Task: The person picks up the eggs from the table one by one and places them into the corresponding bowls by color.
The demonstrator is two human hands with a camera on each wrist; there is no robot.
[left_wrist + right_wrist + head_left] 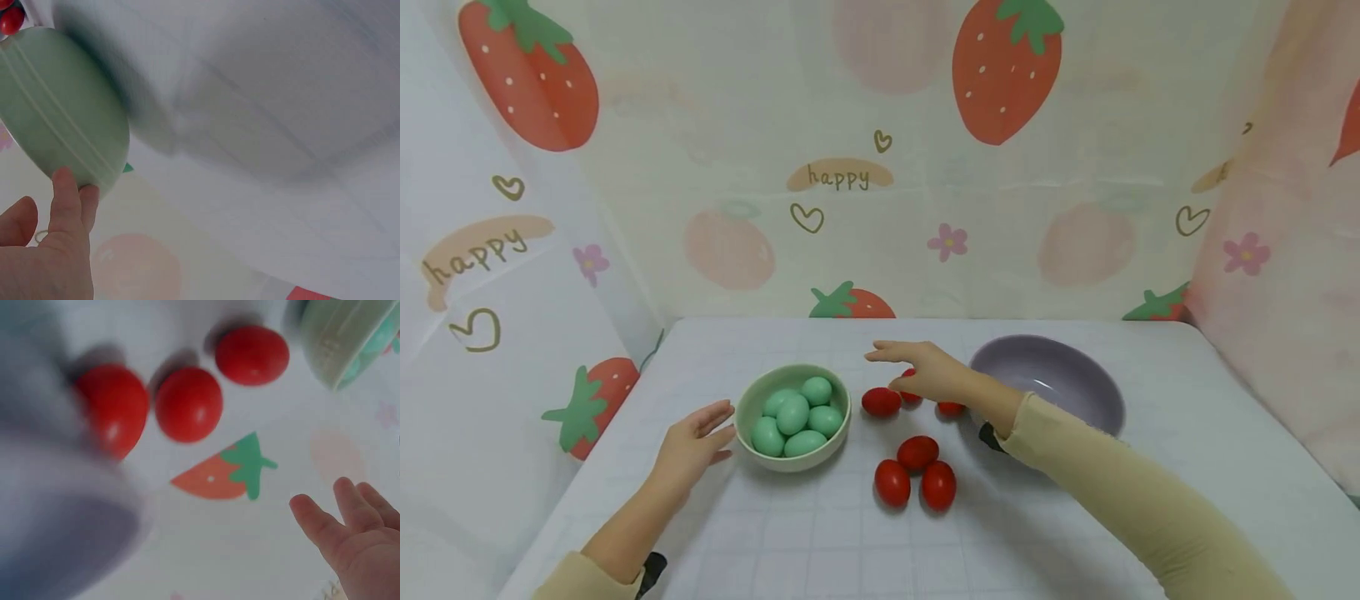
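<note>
A pale green bowl (793,463) holds several mint-green eggs (793,414). At its left side is the left hand (691,450), fingers extended; in the left wrist view the fingertips reach the wall of the bowl (69,106), though contact is hard to tell. The right hand (928,372) hovers with extended fingers and nothing in them, over red eggs (881,402) between the two bowls, partly hiding some. In the right wrist view, three red eggs (189,404) lie apart from the right hand (362,544). Three more red eggs (918,453) are grouped nearer the front.
A purple-grey bowl (1086,379) stands on the right of the white table (775,542), partly behind the right forearm and sleeve. Printed cloth (737,125) with strawberries hangs behind the table and at both sides.
</note>
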